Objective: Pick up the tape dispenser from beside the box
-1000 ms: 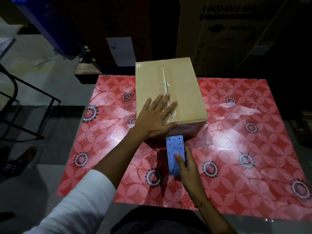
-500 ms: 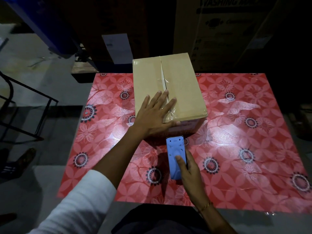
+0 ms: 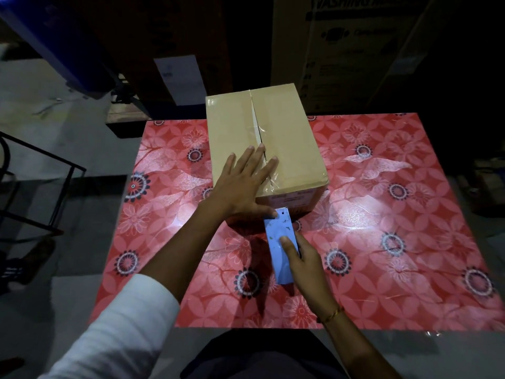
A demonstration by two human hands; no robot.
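Head view. I see the left hand laid flat on the near left part of the top of the cardboard box, fingers straight and slightly spread, their tips reaching the taped centre seam; the thumb lies along the box's near edge. The box stands at the upper centre of the frame, on the far middle of the red flowered surface, its long axis running from the near edge toward the top of the frame, tilted a little to the left at the far end.

The right hand holds the blue tape dispenser just below the box's near face, at the centre of the frame. The thumb presses on the blue top plate and the remaining fingers curl round its right side; how they lie underneath I cannot tell. The dispenser's long axis runs nearly parallel to the box seam, and its serrated end points up the frame at the near face of the box, touching or almost touching it just beside the left thumb. Tape sheen shows over the near end of the seam.

I judge that the dispenser lies directly below the seam's near end, and that the right hand alone carries it.
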